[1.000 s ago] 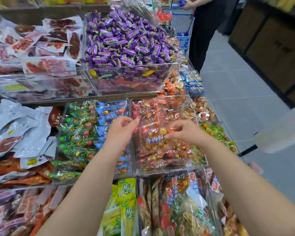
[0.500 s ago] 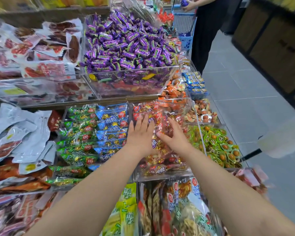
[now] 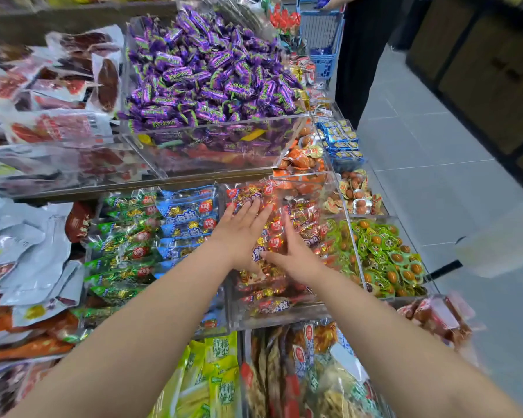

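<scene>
Purple candies point(image 3: 206, 73) heaped at the display's far edge; blue packets point(image 3: 187, 212) left, green-wrapped snacks point(image 3: 387, 254) right. Red packets point(image 3: 302, 215), glossy with gold print, fill the middle clear bin point(image 3: 284, 315). Left hand point(image 3: 242, 233) and right hand point(image 3: 293, 257) press them, fingers straight.

Both flat – left hand point(image 3: 239, 233) & right hand point(image 3: 296, 254) press red snack packs point(image 3: 302, 218) in clear bin point(image 3: 284, 318).

Grey tiled floor point(image 3: 420, 164) runs beside dark wooden cabinets point(image 3: 480, 70) on the right.

Single head-worn view, looking forward and down, close over snack bins point(image 3: 349, 218)
</scene>
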The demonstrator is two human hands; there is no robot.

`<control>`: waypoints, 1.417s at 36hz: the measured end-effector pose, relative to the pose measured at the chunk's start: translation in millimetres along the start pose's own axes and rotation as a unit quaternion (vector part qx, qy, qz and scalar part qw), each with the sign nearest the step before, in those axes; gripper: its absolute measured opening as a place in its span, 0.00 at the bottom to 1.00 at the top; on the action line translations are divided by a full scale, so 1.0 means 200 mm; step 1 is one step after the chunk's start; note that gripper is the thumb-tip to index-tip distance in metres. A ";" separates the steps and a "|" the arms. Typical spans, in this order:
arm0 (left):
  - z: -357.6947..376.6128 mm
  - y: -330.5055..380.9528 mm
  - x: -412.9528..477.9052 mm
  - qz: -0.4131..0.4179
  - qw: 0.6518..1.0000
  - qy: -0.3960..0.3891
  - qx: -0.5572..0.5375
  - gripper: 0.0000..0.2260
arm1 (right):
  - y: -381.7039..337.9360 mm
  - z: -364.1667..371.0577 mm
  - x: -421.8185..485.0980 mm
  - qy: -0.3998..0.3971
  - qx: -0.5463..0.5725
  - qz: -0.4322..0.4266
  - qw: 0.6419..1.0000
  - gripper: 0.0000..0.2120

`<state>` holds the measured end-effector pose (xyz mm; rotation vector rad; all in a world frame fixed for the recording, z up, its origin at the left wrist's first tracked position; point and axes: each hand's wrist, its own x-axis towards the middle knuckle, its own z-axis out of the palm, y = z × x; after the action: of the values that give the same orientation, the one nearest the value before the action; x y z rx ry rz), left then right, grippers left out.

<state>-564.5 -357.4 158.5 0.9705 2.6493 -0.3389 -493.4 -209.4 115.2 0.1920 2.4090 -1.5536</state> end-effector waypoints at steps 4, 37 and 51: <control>-0.04 -0.02 0.06 0.004 0.999 -0.019 0.034 0.65 | -0.01 -0.02 0.02 -0.019 0.002 0.017 1.000 0.52; 0.23 0.92 -0.65 -0.058 0.744 -0.135 -0.652 0.08 | 0.30 0.09 -1.23 0.431 0.312 0.200 0.823 0.08; 0.92 1.36 -1.02 -0.151 0.745 -0.413 -0.503 0.09 | 0.97 0.77 -2.53 0.429 0.391 0.498 0.644 0.12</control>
<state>-200.9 -334.0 29.1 -0.0253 1.6733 0.4863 62.3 -252.3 34.8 2.3643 1.1206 -1.8421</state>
